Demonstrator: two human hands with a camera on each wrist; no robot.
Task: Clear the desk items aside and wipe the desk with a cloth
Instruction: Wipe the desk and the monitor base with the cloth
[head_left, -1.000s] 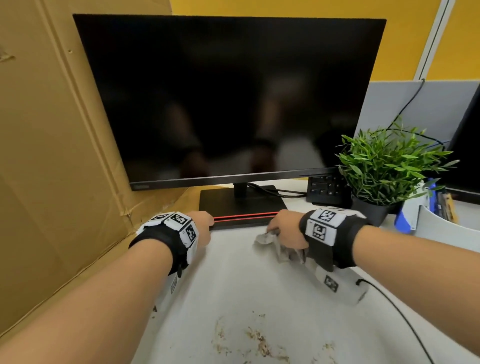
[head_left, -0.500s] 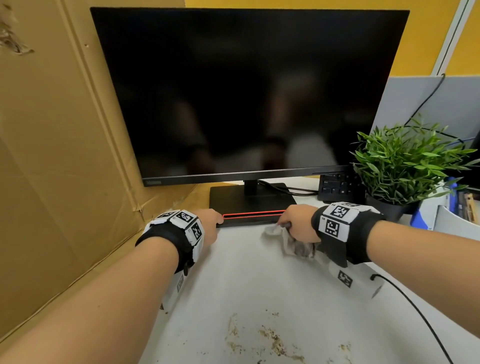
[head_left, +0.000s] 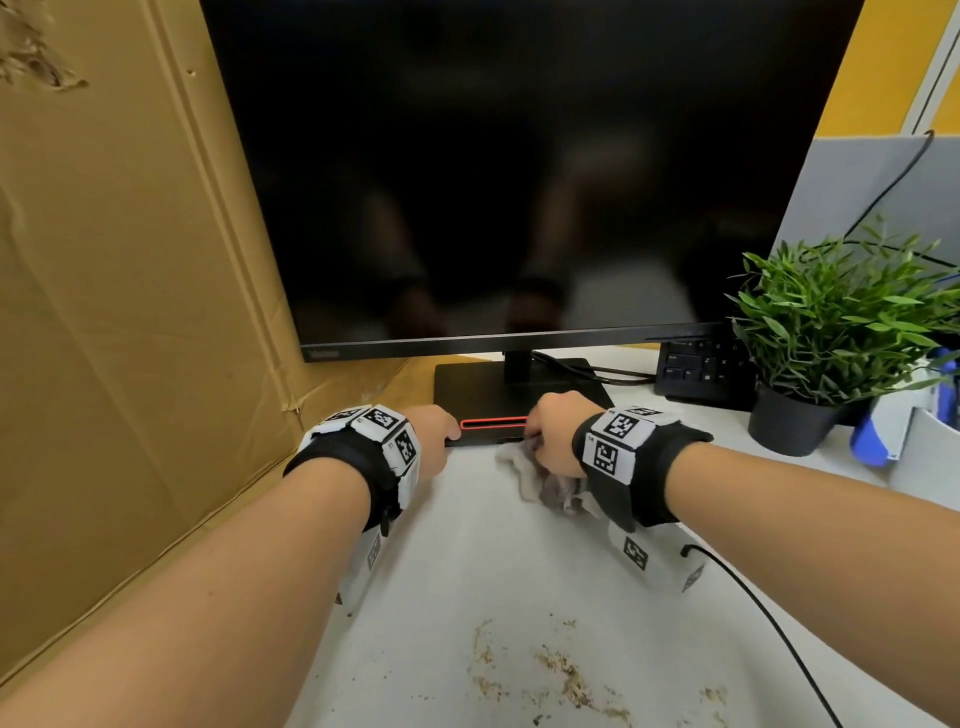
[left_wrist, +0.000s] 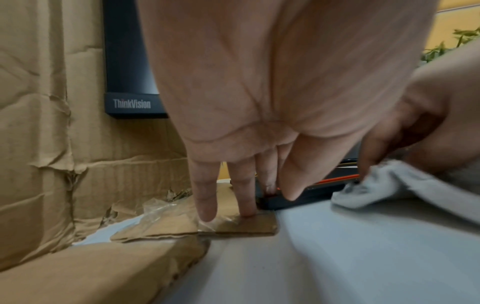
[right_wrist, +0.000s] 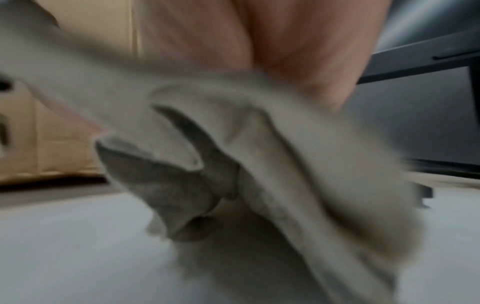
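At the front edge of the monitor base (head_left: 519, 387), both forearms reach forward: the left hand (head_left: 432, 434) rests straight fingers (left_wrist: 206, 197) against its corner, holding nothing, while the right hand (head_left: 553, 434) grips a crumpled grey cloth (head_left: 545, 480) on the white desk (head_left: 493, 571).

Head above; wrists low, desk-level.

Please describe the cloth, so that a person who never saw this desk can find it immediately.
Find the large black monitor and follow its stand down to the flat black base with a red stripe. Directly before the base's front edge, the right hand holds a crumpled cloth on the white desk. It is the only soft, grey-white thing there.
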